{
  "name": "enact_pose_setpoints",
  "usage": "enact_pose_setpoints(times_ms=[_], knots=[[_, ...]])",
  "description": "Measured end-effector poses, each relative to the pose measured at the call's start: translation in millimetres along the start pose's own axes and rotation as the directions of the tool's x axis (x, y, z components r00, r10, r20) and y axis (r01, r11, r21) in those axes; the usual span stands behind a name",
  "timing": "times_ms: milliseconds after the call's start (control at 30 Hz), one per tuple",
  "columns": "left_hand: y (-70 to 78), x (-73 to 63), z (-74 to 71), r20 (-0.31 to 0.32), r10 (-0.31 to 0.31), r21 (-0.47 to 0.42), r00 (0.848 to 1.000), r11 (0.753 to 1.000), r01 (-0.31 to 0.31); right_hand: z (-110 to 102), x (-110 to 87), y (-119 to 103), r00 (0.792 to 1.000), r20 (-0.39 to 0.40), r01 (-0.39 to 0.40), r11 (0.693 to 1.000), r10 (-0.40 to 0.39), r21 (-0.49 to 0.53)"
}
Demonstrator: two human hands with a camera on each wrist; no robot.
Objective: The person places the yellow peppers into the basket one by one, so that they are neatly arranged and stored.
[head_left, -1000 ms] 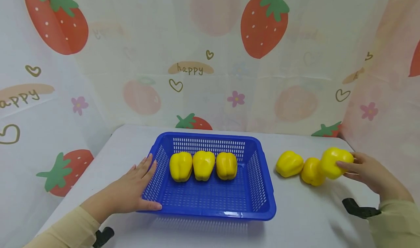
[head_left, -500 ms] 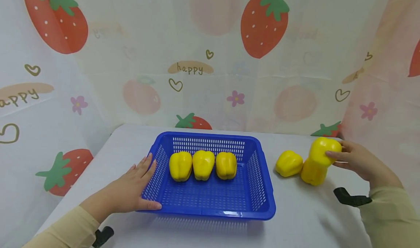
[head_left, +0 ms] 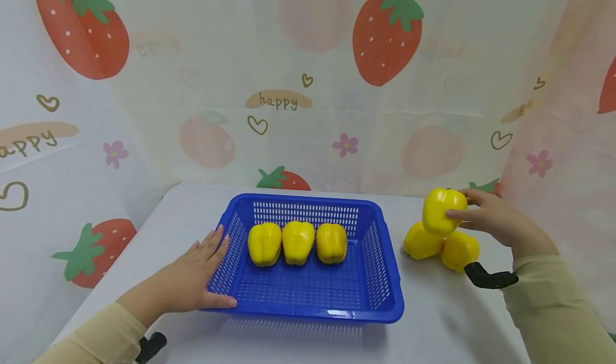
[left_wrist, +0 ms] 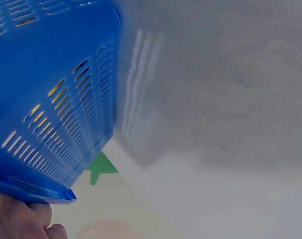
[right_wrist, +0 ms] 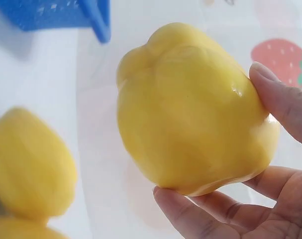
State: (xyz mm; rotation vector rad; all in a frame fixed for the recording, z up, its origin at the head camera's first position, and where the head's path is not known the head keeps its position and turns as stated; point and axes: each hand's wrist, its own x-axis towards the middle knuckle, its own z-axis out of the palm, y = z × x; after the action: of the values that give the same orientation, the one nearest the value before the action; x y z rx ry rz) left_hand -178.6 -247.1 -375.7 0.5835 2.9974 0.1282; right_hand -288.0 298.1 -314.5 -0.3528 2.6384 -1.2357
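Note:
In the head view my right hand (head_left: 500, 222) pinches a yellow bell pepper (head_left: 440, 211) between thumb and fingers, held up in the air. Fingers (right_wrist: 190, 214) and thumb grip that same bell pepper (right_wrist: 190, 114) in the right wrist view. Behind and below it, two more yellow bell peppers (head_left: 460, 253) lie on the table, one partly covered by the held one. My left hand (head_left: 180, 284) rests with straight fingers on the left rim of a blue plastic basket (head_left: 317, 317). Three yellow bell peppers (head_left: 298, 244) stand in a row inside the basket.
The white table (head_left: 423, 326) carries the basket at its middle. A cloth backdrop (head_left: 317, 150) with strawberry prints hangs behind and at both sides. Dark straps (head_left: 488, 277) sit at both wrists.
My right hand has carried its bell pepper left and upward, from beside the two loose peppers to above them. The left hand and the basket have stayed in place.

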Motion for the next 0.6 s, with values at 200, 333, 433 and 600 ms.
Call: enact_pose_setpoints(times_ms=[200,333,433,600], knots=[[0.9,-0.2,-0.5,0.004,-0.001,0.007,1.000,1.000,0.001,12,8.7,-24,1.000,0.014,0.016,1.000,-0.016,0.010],[2.1,-0.8,-1.6,0.004,-0.002,0.002,1.000,1.000,0.002,21,15.5,-38,0.999,0.031,0.025,1.000,-0.025,0.003],[2.7,-1.3,-2.2,0.004,0.000,-0.003,1.000,1.000,0.000,29,20.2,-47,0.998,0.040,0.058,0.998,-0.057,-0.002],[2.6,-0.8,-2.3,0.006,-0.001,-0.003,1.000,1.000,0.001,46,27.6,-61,0.990,0.065,0.127,0.992,-0.126,-0.012]])
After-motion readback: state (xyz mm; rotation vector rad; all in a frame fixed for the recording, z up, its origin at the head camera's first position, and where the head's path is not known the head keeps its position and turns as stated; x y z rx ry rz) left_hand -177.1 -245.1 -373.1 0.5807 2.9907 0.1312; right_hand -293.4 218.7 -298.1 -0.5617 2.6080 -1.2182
